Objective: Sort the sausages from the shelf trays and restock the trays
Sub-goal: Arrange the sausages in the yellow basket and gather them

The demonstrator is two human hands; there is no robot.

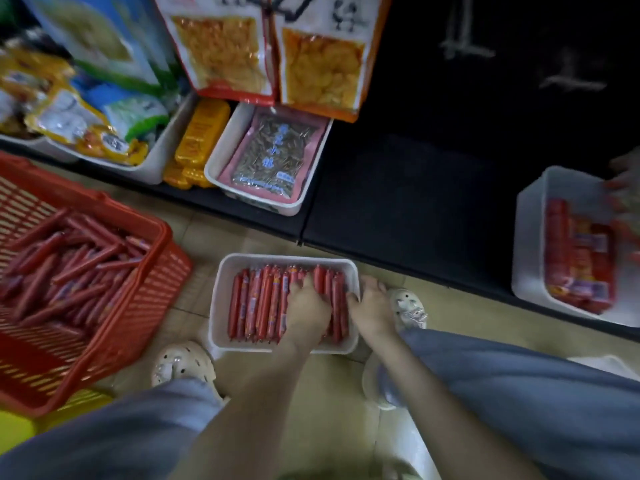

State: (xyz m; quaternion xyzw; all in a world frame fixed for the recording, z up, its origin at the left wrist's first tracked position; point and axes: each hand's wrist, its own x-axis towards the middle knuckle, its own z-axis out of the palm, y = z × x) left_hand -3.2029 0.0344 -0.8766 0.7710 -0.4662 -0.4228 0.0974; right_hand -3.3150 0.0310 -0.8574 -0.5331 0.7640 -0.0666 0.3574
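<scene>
The sausages [256,303] lie side by side in a neat row, red wrappers running away from the person, inside a white tray [215,306] that stands on the tiled floor [325,393]. The left hand [306,313] rests palm down on the right half of that row, its fingertips dipping in among the wrappers; whether it actually grips any of them cannot be told. Just beside it, the right hand [370,306] holds the tray's right rim, thumb hooked over the edge and fingers outside the wall. A pale clog [408,306] sits right behind the right hand, and another clog [180,362] is near the tray's corner below and left of the left hand. Further left of the left hand stands a red basket [162,237] with a heap of loose sausages [69,265] lying crosswise in it. Beyond both hands runs a dark shelf [398,202]. Far to the right of the right hand a second white tray [530,237] sits on it, holding more red packs [578,258], with a blurred other hand [625,178] at its far edge. Ahead and left of the left hand, a shelf tray [221,150] holds a seed packet [270,157], next to yellow packs [201,133].
</scene>
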